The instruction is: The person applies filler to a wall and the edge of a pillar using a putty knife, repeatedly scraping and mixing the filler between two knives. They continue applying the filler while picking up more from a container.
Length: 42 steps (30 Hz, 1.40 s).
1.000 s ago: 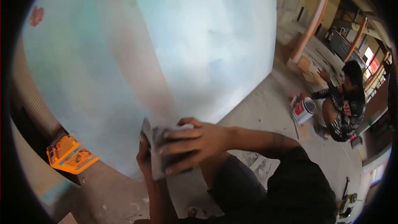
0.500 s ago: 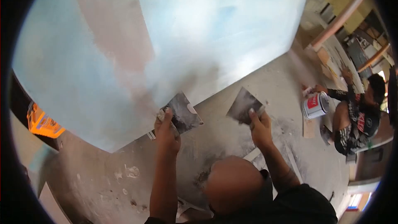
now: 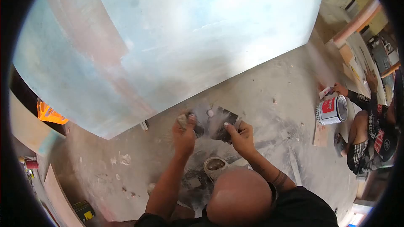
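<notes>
My left hand (image 3: 183, 138) is closed around a dark flat filler spreader (image 3: 198, 129), blurred by motion. A greyish lump also shows at those fingers. My right hand (image 3: 241, 138) grips a second dark, square filler spreader (image 3: 219, 131), its thumb pressed on the face. The two plates are close together, edges meeting or nearly so; blur hides whether they touch. A small pale blob of filler (image 3: 210, 112) shows at their upper edges. Beyond my hands stands a large panel (image 3: 176, 46), pale blue and white with a pinkish-brown band.
A white tin with a red label (image 3: 331, 110) stands at the right, beside a crouching person (image 3: 378, 138) working at a board. An open round container (image 3: 216, 164) sits on the stained floor below my hands. An orange object (image 3: 50, 113) lies at the left.
Both hands have come together and away from the panel, bringing the two spreaders from well apart to close together. The view has shifted, and the open container has come into sight.
</notes>
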Tool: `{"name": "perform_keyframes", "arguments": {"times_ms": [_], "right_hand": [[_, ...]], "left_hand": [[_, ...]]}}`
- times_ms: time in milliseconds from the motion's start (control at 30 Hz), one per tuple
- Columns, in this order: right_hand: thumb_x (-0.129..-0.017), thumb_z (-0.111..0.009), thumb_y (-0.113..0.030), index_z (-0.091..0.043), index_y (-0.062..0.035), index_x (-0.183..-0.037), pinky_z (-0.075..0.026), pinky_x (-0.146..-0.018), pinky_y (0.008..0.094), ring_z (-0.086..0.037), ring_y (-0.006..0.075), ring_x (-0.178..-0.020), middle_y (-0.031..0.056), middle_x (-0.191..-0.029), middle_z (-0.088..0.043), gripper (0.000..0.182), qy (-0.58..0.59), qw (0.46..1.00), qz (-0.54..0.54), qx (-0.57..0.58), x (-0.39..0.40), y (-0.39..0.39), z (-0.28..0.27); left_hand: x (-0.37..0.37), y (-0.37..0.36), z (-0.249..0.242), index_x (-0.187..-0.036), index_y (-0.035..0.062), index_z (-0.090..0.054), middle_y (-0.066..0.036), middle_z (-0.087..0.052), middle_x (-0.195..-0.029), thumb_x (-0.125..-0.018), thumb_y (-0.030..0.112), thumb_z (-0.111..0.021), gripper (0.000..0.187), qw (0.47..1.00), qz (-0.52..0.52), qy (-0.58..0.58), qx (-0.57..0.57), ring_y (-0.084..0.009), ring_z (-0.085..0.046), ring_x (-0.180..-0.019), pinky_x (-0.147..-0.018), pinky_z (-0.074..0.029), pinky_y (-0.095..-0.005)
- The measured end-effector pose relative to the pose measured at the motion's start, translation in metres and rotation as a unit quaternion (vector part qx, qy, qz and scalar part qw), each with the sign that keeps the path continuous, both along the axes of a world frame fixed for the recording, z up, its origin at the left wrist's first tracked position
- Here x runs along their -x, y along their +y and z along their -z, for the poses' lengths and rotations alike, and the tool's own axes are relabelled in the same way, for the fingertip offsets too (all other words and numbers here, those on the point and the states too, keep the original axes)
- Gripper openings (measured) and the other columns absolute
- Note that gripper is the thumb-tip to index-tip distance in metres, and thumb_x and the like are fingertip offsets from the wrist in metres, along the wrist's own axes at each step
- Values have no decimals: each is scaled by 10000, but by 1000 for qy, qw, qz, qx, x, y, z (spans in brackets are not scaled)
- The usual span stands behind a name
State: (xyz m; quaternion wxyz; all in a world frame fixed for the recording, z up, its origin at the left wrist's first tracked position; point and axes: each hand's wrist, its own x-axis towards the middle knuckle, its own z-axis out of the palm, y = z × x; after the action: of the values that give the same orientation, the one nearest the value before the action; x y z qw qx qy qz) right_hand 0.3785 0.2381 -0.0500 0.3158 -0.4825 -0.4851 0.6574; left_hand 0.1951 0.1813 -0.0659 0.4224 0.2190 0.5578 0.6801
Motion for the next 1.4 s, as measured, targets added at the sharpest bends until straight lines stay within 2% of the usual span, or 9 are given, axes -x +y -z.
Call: {"name": "perform_keyframes", "arguments": {"times_ms": [133, 267, 367, 633, 867, 967, 1133, 1267, 1400], "right_hand": [[-962, -630, -167, -640, 22, -938, -464, -512, 279, -589, 108, -586, 61, -750, -665, 190, 43, 997, 64, -18, 3, 19, 29], [-1002, -575, -193, -621, 4, -1093, -526, -730, 305, -640, 124, -784, 61, -952, -686, 222, 166, 974, 154, 12, 24, 47, 87], [-1037, -513, -195, -585, -10, -1201, -486, -884, 301, -623, 127, -928, 40, -1070, -666, 258, 169, 981, 99, 12, 56, 46, 150], [-1057, -465, -192, -536, 32, -1269, -453, -921, 308, -585, 161, -1033, 89, -1142, -641, 316, 69, 977, 198, -45, 123, 46, 160], [-1043, -488, -217, -420, 47, -1384, -456, -925, 335, -594, 243, -1082, 177, -1188, -605, 436, -50, 973, 211, -78, 137, 68, 147], [-1037, -499, -204, -404, 39, -1396, -479, -878, 337, -591, 232, -1080, 184, -1232, -569, 444, -111, 943, 227, -215, 154, 72, 175], [-1022, -485, -93, -410, 60, -1397, -414, -1018, 402, -535, 336, -1178, 234, -1291, -513, 412, -16, 978, 137, -159, 154, 65, 177], [-992, -526, -48, -478, 6, -1351, -456, -901, 305, -550, 220, -1145, 173, -1269, -564, 366, 35, 974, -13, -221, 115, 34, 142], [-819, -596, 79, -544, -102, -1343, -440, -975, 397, -542, 328, -1180, 146, -1338, -545, 557, 15, 863, -168, -476, 77, 20, 89]], "left_hand": [[-7, -14, 24, -1145, 8, -621, -9, -635, -957, -997, 224, -621, 262, 984, 89, 123, 97, -113, -566, -854, -782, -464, -275], [10, -22, 59, -1170, 12, -611, -42, -642, -1052, -989, 246, -630, 297, 984, -17, 56, 168, -137, -570, -935, -841, -460, -297], [29, -26, 60, -1178, 7, -603, -53, -641, -1090, -979, 242, -644, 310, 977, -112, -20, 181, -148, -577, -981, -875, -456, -301], [50, -56, 34, -1151, 23, -601, -45, -651, -1062, -965, 186, -659, 254, 970, -159, -141, 120, -150, -619, -975, -862, -506, -324], [52, -75, 42, -1147, 25, -608, -40, -668, -1026, -974, 150, -638, 216, 963, -220, -131, 86, -156, -656, -893, -814, -547, -322], [54, -79, 36, -1151, 27, -608, -39, -672, -1037, -978, 145, -631, 210, 965, -206, -144, 78, -148, -658, -912, -810, -549, -321], [52, -77, 33, -1124, 32, -609, -53, -680, -1030, -971, 151, -639, 196, 965, -192, -160, 79, -160, -672, -915, -772, -559, -324], [55, -73, 48, -1121, 47, -610, -65, -690, -1016, -987, 189, -609, 195, 927, -164, -311, 129, -185, -686, -885, -740, -573, -333], [59, -62, 71, -1151, 57, -606, -57, -694, -1009, -988, 223, -596, 232, 880, -31, -468, 77, -196, -698, -878, -723, -594, -342]]}}
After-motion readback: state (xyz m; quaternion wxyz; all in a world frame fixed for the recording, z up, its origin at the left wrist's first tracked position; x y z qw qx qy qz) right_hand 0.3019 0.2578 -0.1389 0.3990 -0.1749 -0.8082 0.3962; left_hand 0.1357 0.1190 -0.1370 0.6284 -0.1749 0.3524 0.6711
